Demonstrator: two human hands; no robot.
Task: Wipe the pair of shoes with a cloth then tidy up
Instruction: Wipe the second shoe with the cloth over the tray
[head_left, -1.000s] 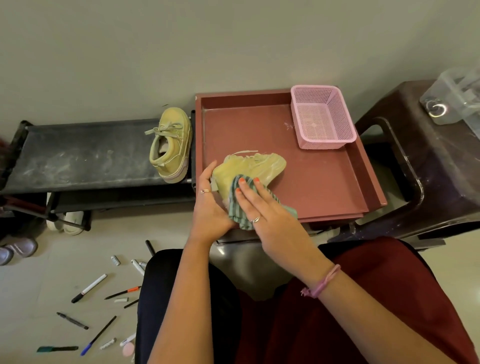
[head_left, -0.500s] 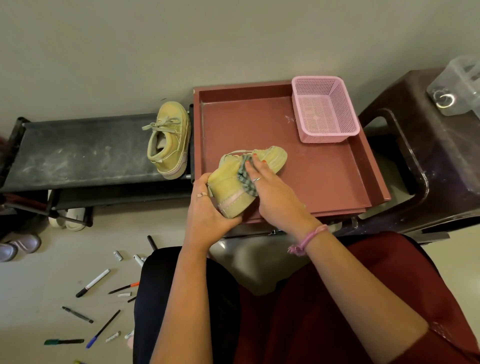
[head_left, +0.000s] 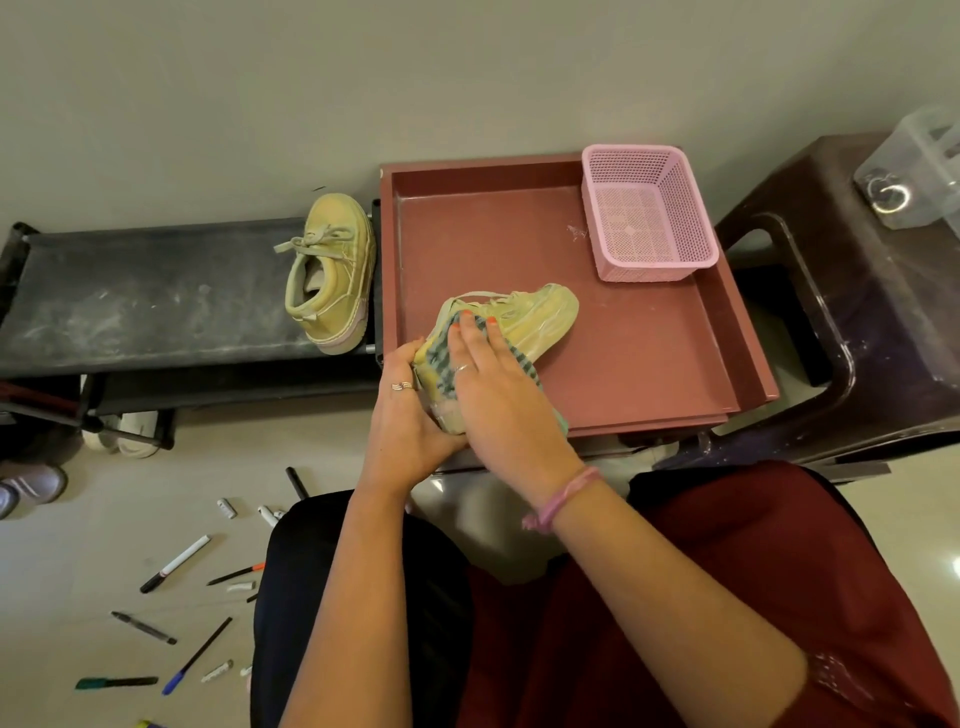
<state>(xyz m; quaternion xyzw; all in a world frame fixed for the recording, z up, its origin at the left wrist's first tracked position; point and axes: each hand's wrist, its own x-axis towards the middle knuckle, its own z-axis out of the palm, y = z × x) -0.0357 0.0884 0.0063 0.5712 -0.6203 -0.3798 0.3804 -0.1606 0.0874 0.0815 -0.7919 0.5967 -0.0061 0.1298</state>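
Note:
A yellow-green shoe (head_left: 540, 317) lies on its side at the front left of the red tray (head_left: 649, 364). My left hand (head_left: 410, 415) grips its heel end. My right hand (head_left: 498, 384) presses a striped teal cloth (head_left: 447, 358) flat against the shoe's side, near the heel. The cloth's far edge pokes out under my right palm. The second yellow-green shoe (head_left: 332, 270) stands upright on the black rack shelf (head_left: 140, 301), just left of the tray.
A pink mesh basket (head_left: 649, 213) sits in the tray's back right corner. A dark brown stool (head_left: 852, 312) with a clear plastic box (head_left: 919, 166) stands to the right. Several pens and caps (head_left: 176, 592) lie on the floor at left. Other shoes (head_left: 130, 436) sit under the rack.
The shoe was tipped and turned in my left hand. My right hand slid the cloth along the shoe's side from the front edge toward the middle and back near the heel.

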